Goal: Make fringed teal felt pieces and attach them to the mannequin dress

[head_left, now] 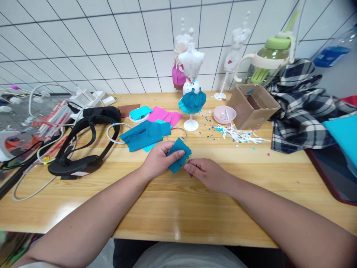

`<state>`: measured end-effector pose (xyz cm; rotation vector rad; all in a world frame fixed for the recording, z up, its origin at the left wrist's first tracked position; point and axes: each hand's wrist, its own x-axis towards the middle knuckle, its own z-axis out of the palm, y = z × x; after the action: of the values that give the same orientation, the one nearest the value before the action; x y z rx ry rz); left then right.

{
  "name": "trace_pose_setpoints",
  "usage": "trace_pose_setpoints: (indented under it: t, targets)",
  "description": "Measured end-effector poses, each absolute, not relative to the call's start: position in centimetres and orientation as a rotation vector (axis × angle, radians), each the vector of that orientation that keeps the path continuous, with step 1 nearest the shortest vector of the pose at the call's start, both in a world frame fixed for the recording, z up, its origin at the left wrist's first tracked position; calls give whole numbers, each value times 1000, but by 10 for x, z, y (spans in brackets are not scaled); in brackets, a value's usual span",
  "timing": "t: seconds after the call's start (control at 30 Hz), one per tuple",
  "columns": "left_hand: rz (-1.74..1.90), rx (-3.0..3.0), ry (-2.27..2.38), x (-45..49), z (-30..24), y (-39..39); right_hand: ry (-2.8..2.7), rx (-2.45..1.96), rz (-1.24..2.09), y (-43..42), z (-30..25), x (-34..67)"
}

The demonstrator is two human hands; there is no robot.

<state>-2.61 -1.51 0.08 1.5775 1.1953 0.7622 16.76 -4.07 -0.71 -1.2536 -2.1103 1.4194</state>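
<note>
My left hand (pixel 158 158) is closed around a small folded piece of teal crepe paper (pixel 175 158), thumb on top. The paper's right edge is jagged. At its lower right corner, my right hand (pixel 205 172) has its thumb and forefinger pinched together; what lies between these fingertips is too small to make out. Just beyond, a larger teal crepe sheet (pixel 146 134) lies on the table, with pink paper (pixel 166 116) behind it. A white mini mannequin (pixel 191 61) wearing a teal paper skirt (pixel 193 101) stands upright behind my hands.
Shredded white strips (pixel 241 134) and teal bits lie beside a pink bowl (pixel 224 114) and a cardboard box (pixel 253 108). A black headset (pixel 86 141) and white cables are at left. A green-lidded jug (pixel 264 61) and checked cloth (pixel 295 100) are at right.
</note>
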Motion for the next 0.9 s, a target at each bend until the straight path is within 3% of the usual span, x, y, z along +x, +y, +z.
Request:
trace_pose_setpoints:
  t: [0.9]
  targets:
    - [916,1663,1355,-23,4,-16,-2041,-1242,1406,-45,-11,166]
